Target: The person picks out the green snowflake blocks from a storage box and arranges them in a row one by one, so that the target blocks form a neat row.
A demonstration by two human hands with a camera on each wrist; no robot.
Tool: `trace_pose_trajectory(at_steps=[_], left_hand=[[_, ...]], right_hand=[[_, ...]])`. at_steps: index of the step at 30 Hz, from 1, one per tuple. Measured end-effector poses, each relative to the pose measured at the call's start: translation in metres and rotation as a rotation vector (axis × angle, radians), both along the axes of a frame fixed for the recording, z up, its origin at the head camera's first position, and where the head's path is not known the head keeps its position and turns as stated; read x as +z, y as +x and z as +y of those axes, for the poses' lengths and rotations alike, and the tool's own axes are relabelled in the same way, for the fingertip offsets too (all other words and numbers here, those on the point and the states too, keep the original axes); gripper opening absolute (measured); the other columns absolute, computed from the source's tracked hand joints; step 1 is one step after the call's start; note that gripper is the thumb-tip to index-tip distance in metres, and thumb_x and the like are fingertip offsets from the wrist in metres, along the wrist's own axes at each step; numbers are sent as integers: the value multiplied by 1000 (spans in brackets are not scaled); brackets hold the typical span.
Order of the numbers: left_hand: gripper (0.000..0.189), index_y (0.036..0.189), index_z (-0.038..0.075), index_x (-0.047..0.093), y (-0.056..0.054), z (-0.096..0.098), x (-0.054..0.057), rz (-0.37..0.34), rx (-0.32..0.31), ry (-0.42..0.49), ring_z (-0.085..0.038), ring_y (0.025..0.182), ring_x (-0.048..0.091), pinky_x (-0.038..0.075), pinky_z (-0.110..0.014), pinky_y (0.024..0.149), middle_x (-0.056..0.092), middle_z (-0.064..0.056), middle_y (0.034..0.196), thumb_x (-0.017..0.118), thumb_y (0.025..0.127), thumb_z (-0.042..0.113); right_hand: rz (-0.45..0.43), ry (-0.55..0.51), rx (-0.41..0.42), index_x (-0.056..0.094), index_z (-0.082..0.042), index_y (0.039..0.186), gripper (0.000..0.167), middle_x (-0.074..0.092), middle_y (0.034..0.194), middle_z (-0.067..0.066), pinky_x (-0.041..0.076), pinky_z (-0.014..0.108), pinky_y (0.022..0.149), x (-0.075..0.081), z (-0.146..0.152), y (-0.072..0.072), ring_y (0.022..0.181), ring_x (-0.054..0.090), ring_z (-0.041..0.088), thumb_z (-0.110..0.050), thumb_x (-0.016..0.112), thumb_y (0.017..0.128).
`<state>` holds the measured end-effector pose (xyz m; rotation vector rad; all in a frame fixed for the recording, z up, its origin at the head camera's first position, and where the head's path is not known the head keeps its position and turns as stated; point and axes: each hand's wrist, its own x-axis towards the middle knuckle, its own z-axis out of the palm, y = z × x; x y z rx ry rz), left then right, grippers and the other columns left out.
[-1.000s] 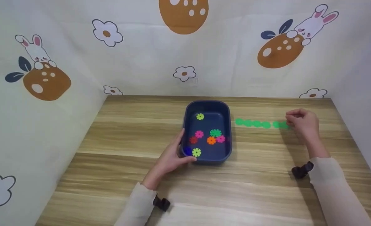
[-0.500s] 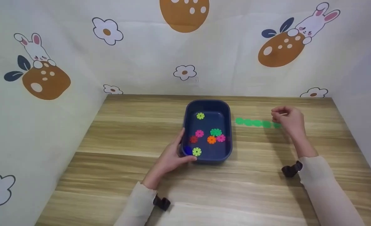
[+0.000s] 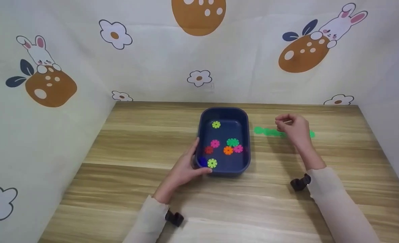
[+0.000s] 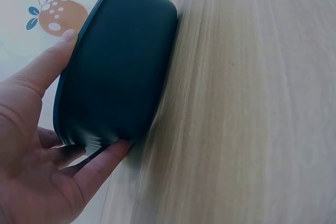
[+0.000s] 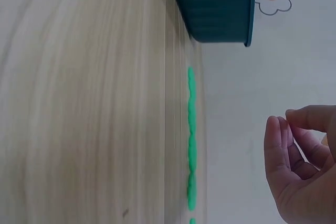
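Note:
My left hand (image 3: 185, 168) grips the near left corner of a dark blue plastic box (image 3: 248, 158). In the left wrist view the thumb lies at the rim and the fingers curl against the box's outside. Inside it lie several notched snowflake discs, among them a yellow-green disc (image 3: 216, 125), an orange disc (image 3: 228, 150) and a green disc (image 3: 233, 142). A row of green discs (image 3: 258, 130) runs along the table to the right of the box, partly hidden by my right hand (image 3: 297, 130). That hand hovers above the row, loosely curled, with nothing visible between thumb and fingers.
The wood-grain table (image 3: 132, 145) meets a patterned cloth (image 3: 152, 67) at the back, with more cloth at both sides. The box's right wall stands close to the left end of the green row.
My right hand has moved left along the green row, from its right end towards the box, uncovering the discs there. The left hand and the box have stayed in place.

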<state>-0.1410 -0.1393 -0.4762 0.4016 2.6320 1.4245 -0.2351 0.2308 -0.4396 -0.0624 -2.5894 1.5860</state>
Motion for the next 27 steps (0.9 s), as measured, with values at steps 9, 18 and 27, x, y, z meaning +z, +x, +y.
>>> trace_pose_trajectory(at_steps=[9, 18, 27], left_hand=[[111, 161, 14, 16, -1, 0, -1, 3, 3, 12, -36, 151, 26, 24, -52, 124, 20, -18, 166, 86, 77, 37], [112, 161, 14, 16, -1, 0, 0, 6, -9, 10, -36, 152, 25, 25, -52, 123, 20, -17, 166, 86, 77, 37], [112, 161, 16, 15, 0, 1, 1, -2, -6, 17, -36, 152, 25, 25, -51, 123, 19, -16, 167, 86, 77, 37]], right_hand=[[12, -22, 55, 68, 6, 108, 23, 68, 99, 12, 60, 20, 71, 0, -22, 0, 73, 67, 1, -13, 65, 96], [57, -48, 93, 69, 6, 105, 22, 70, 96, 14, 59, 18, 67, -1, -41, 3, 68, 66, -1, -13, 68, 94], [62, -46, 109, 69, 6, 103, 18, 71, 99, 21, 62, 26, 70, -3, -56, 3, 72, 67, 2, -9, 68, 93]])
